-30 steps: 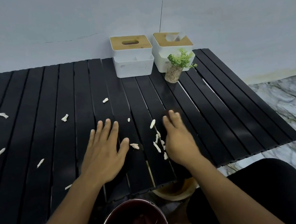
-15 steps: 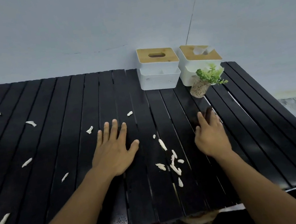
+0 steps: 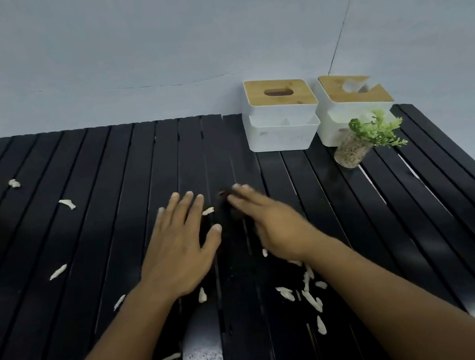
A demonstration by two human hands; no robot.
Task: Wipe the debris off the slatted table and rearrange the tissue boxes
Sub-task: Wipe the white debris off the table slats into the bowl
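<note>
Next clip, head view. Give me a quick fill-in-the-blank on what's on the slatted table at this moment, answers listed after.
1. The slatted table is ___ in colour.
2. The number of tissue boxes at its far edge is ___.
3. The small plant stands in front of the ___ of those boxes.
4. The left hand lies flat on the slats, palm ___.

Missing words: black; two; right; down.

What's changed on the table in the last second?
The right hand, pressing a dark wad, went right, then swept back left, ending beside the left hand. The left hand stayed flat on the slatted table; tissue boxes, plant and debris kept their places.
</note>
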